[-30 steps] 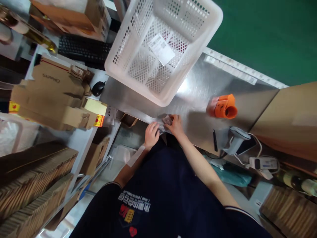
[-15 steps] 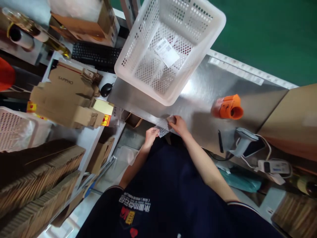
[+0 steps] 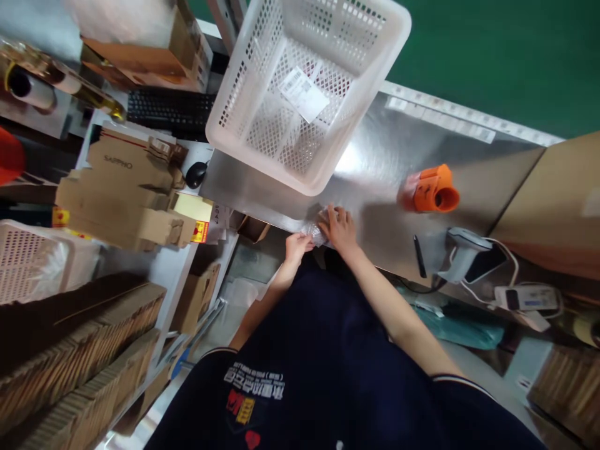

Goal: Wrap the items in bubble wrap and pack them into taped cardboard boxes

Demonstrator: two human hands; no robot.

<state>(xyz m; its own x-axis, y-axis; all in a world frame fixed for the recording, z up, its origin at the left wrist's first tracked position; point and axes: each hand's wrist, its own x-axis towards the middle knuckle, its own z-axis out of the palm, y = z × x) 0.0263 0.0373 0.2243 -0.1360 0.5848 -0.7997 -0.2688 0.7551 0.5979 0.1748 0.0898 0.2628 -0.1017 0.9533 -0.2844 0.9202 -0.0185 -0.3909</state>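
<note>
Bubble wrap: our crumpled piece of bubble wrap (image 3: 315,233) sits at the near edge of the metal table (image 3: 262,199), between our 2 hands and on the near side of the white basket (image 3: 267,170).
Left hand: our left hand (image 3: 297,247) pinches the wrap's near left side, fingertips drawn in narrow.
Right hand: our right hand (image 3: 342,230) holds the wrap's right side, fingers bent over it.
Wrap contents: the wrap shows small and soft here, so we cannot tell whether something lies inside it.
Step at the table edge: we judge this to be folding or gathering the wrap, with both hands on 1 small bundle.
Next move's needs: we think it calls for 1 hand pressing the wrap so that it does not spring open, while the other works the loose edge.
Basket: a white label slip (image 3: 304,94) lies inside, out of our hands.
Right of the hands: an orange tape dispenser (image 3: 430,190) stands on the table, well apart from them, and a black pen (image 3: 419,256) lies nearer us.
</note>
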